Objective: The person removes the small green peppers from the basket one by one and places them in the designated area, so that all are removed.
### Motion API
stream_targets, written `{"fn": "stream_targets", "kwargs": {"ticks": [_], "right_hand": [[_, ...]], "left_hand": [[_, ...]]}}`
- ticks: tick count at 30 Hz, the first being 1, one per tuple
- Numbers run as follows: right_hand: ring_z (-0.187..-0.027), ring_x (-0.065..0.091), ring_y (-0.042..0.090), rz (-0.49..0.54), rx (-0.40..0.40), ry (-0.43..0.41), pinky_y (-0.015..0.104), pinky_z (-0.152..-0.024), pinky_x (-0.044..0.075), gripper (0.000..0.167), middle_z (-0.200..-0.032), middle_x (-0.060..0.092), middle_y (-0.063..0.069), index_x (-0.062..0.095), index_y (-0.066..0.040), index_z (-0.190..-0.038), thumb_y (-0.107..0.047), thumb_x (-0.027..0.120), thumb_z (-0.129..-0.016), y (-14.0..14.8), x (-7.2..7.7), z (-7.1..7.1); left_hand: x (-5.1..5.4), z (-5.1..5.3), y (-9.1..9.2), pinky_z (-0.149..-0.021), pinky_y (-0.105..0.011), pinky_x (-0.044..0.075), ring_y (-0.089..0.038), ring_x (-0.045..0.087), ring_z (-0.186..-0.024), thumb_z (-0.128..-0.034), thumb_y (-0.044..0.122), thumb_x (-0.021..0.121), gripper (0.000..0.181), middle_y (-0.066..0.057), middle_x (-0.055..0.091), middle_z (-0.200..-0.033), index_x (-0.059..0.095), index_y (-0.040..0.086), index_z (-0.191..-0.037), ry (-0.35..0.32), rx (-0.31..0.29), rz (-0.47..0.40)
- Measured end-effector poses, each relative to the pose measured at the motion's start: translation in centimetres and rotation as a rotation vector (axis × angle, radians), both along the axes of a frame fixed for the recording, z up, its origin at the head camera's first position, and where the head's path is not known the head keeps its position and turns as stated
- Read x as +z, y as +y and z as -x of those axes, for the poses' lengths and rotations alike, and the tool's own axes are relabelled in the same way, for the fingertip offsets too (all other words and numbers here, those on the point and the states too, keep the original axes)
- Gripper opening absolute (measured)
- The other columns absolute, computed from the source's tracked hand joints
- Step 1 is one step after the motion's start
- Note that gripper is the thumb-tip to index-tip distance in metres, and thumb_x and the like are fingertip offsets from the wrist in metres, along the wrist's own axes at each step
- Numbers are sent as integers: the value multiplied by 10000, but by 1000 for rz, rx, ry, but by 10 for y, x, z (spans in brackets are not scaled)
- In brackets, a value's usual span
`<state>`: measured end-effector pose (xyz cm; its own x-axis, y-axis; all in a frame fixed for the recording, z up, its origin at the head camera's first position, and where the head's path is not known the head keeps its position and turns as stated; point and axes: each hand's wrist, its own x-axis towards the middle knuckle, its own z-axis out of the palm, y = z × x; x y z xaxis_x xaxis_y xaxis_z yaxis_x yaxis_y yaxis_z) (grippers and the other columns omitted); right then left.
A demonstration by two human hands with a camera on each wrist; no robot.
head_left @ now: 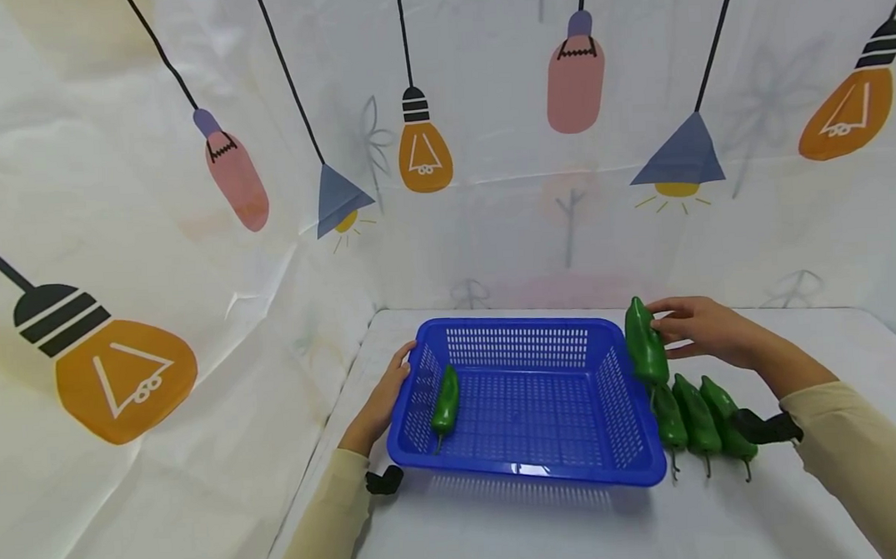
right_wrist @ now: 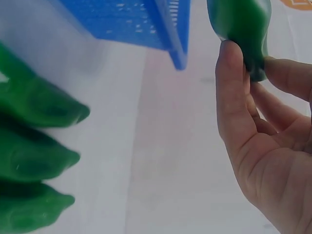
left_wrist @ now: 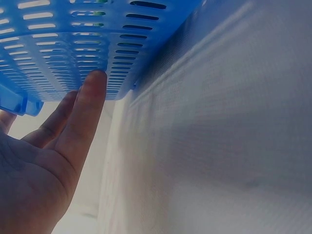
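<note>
My left hand (head_left: 381, 395) is at the left side of a blue plastic basket (head_left: 527, 469), holding its rim. In the left wrist view, fingers (left_wrist: 90, 102) touch the slotted outer wall from below the rim. One green pepper (head_left: 446, 403) lies inside the basket at the left. My right hand (head_left: 701, 328) pinches another green pepper (head_left: 644, 346) near its tip, raised beside the basket's right rim with the stem end downward. Below it, three green peppers (head_left: 696, 419) lie side by side on the table, right of the basket.
The white table (head_left: 534, 534) carries the basket and peppers. Behind and to the left hangs a white sheet (head_left: 491, 227) printed with lamps and bulbs. Dark bands (head_left: 766, 426) circle both wrists over the beige sleeves (head_left: 861, 461).
</note>
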<state>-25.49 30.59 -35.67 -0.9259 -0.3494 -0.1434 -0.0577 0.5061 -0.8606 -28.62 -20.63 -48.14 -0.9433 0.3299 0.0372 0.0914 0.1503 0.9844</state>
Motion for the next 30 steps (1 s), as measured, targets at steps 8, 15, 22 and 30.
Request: {"fn": "stream_targets", "kwargs": {"ticks": [8,15,22,30], "right_hand": [[-1166,624,389,-11,-27,-21,451,-866,557,584,-1306,592,295,268,174,-1494,-192,477,-1090,28,-11,-12],[-1098,656,233,-15,-59,-47,413,-855,565,591,-1272,626,240,273,177,-1487,-190,495,-1081,52,-19,-25],[-1090,658,240,-23,-60,-55,412,-841,570,592,-1278,618,264,269,195,-1472,-188,494,-1082,70,-31,-32],[-1011,655,59,-38,-53,-73,399,-835,572,607,-1278,618,248,265,193,-1472,-208,501,-1081,91,-40,-39]], "left_hand": [[-3,1,0,-1165,-605,162,-387,212,-1482,-1120,302,261,504,-149,162,-1667,222,209,-1614,2,10,5],[-1,1,0,-1167,-602,161,-391,210,-1484,-1119,309,269,505,-149,161,-1666,222,215,-1613,9,6,5],[1,0,0,-1170,-608,138,-400,184,-1493,-1120,294,272,507,-167,151,-1667,220,188,-1613,13,13,11],[1,-1,1,-1177,-592,138,-373,183,-1497,-1124,291,259,499,-145,150,-1670,218,201,-1613,12,8,8]]}}
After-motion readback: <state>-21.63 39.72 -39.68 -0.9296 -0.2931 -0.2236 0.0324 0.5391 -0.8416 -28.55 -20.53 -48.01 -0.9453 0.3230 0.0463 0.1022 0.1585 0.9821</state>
